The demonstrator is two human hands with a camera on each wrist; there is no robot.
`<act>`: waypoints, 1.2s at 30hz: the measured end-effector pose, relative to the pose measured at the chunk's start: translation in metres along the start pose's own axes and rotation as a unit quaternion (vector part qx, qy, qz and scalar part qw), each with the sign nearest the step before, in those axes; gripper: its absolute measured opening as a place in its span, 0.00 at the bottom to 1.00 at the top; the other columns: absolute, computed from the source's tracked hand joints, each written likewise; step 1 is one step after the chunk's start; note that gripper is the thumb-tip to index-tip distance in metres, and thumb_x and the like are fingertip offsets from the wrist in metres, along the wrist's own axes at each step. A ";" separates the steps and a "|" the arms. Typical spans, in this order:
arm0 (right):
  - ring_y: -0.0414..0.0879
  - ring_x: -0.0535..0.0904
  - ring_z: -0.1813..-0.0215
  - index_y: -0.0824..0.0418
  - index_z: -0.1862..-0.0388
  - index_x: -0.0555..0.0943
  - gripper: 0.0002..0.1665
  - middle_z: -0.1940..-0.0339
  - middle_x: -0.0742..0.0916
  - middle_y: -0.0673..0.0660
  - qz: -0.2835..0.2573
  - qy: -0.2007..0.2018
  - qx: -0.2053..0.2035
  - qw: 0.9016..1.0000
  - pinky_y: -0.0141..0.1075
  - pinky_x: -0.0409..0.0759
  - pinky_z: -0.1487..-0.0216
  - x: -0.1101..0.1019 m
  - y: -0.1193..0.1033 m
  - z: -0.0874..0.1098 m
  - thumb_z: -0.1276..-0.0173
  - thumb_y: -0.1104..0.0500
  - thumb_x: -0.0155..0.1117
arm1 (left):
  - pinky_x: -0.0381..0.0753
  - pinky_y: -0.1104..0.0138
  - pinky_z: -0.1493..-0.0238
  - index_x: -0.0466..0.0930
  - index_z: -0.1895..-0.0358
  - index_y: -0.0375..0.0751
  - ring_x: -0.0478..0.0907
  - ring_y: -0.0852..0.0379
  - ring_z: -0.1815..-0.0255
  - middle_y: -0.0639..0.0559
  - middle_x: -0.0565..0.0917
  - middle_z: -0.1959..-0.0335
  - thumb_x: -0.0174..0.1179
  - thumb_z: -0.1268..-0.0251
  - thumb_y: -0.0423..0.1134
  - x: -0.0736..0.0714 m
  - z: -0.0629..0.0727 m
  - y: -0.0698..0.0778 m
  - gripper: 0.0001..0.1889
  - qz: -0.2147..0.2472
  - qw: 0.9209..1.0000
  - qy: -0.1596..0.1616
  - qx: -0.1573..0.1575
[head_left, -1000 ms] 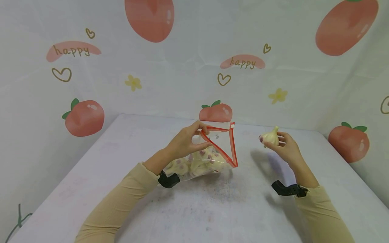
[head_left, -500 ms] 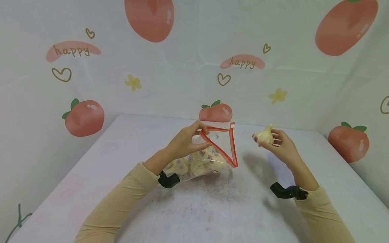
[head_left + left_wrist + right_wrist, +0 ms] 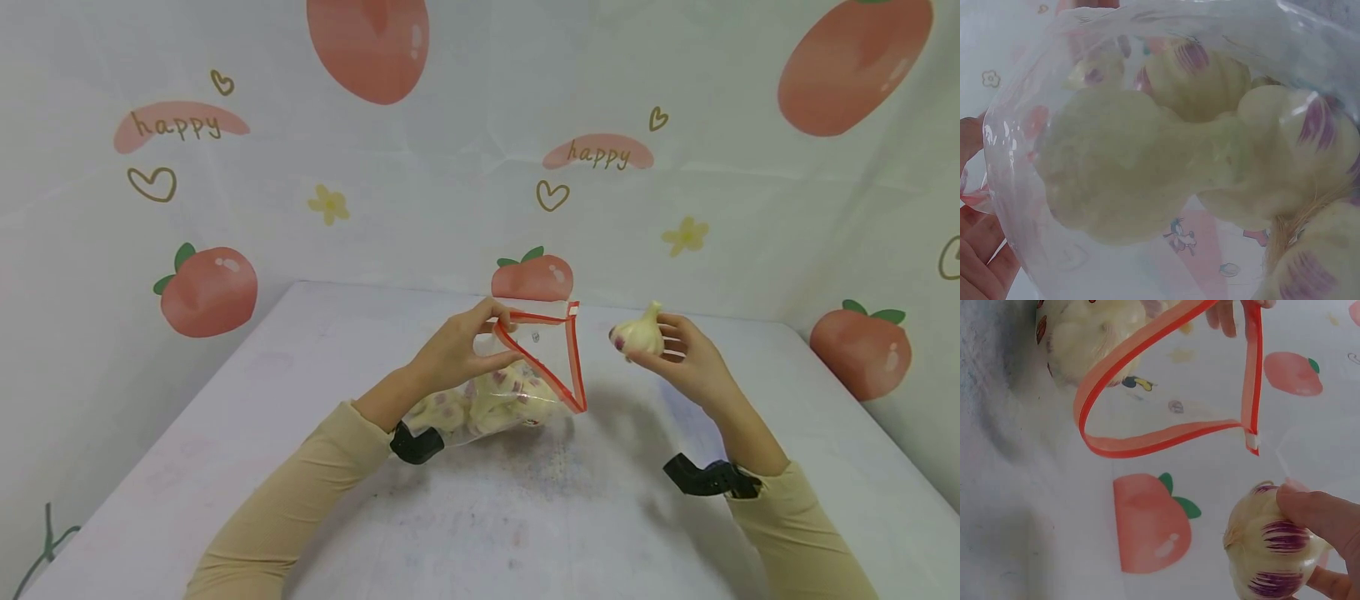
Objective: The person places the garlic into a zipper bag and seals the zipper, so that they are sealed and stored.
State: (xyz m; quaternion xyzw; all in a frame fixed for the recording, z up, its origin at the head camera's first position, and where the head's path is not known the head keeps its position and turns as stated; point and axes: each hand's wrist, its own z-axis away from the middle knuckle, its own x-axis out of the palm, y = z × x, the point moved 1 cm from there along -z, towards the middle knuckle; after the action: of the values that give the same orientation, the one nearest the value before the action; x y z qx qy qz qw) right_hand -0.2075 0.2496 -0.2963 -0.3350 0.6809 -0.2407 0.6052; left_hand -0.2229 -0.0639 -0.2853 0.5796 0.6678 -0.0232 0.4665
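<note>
A clear zip bag [image 3: 480, 429] with a red-edged mouth lies on its side mid-table, several garlic bulbs [image 3: 1197, 81] inside it. My left hand [image 3: 457, 346] pinches the upper rim of that mouth, and the red zip strip [image 3: 1166, 440] stands spread apart in the right wrist view. To the right of the mouth, my right hand [image 3: 693, 362] holds one garlic bulb [image 3: 639, 335] above the table, thumb in front and fingers behind. Purple streaks mark this bulb, and its stem points up in the head view. A gap separates it from the bag.
The white table [image 3: 480, 525] shows some smudges and runs back to a printed cloth backdrop [image 3: 420, 183] with fruit pictures. A black strap mount sits on each wrist. Some green cord [image 3: 48, 542] hangs at the table's left edge.
My right hand has moved left and slightly up with the garlic bulb, closer to the bag's mouth. The left hand and the bag have stayed in place.
</note>
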 end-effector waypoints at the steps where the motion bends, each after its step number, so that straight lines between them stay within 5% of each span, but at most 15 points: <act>1: 0.67 0.70 0.38 0.66 0.30 0.56 0.43 0.35 0.69 0.74 0.000 0.000 -0.001 1.000 0.59 0.74 0.42 0.000 -0.001 0.000 0.37 0.50 0.64 | 0.78 0.64 0.42 0.65 0.58 0.37 0.79 0.53 0.55 0.45 0.78 0.61 0.67 0.47 0.33 0.000 0.000 0.000 0.19 0.000 1.000 0.000 0.000; 23: 0.65 0.75 0.42 0.66 0.34 0.60 0.39 0.39 0.73 0.72 -0.013 -0.020 -0.070 0.997 0.54 0.76 0.44 0.010 -0.019 0.009 0.41 0.58 0.68 | 0.78 0.64 0.42 0.65 0.58 0.37 0.79 0.53 0.55 0.45 0.78 0.61 0.67 0.47 0.33 0.000 0.000 0.001 0.19 0.002 1.000 -0.003 -0.008; 31: 0.60 0.78 0.47 0.69 0.43 0.66 0.32 0.45 0.77 0.66 -0.027 -0.030 -0.100 0.994 0.20 0.76 0.52 0.019 -0.020 0.008 0.43 0.62 0.69 | 0.78 0.64 0.42 0.65 0.58 0.38 0.80 0.53 0.54 0.46 0.78 0.62 0.67 0.47 0.34 0.000 0.000 0.001 0.19 -0.002 1.000 0.000 -0.007; 36: 0.61 0.78 0.47 0.67 0.42 0.67 0.33 0.45 0.77 0.65 -0.021 -0.044 -0.101 0.994 0.42 0.82 0.48 0.025 -0.018 0.007 0.43 0.59 0.70 | 0.78 0.64 0.42 0.65 0.58 0.37 0.80 0.53 0.55 0.46 0.78 0.61 0.67 0.47 0.34 0.000 0.000 0.000 0.19 -0.003 1.000 0.000 -0.006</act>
State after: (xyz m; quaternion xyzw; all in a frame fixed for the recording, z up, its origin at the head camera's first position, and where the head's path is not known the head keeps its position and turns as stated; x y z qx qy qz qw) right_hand -0.1989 0.2197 -0.3005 -0.4191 0.6673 -0.1680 0.5923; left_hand -0.2225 -0.0639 -0.2855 0.5745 0.6698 -0.0209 0.4700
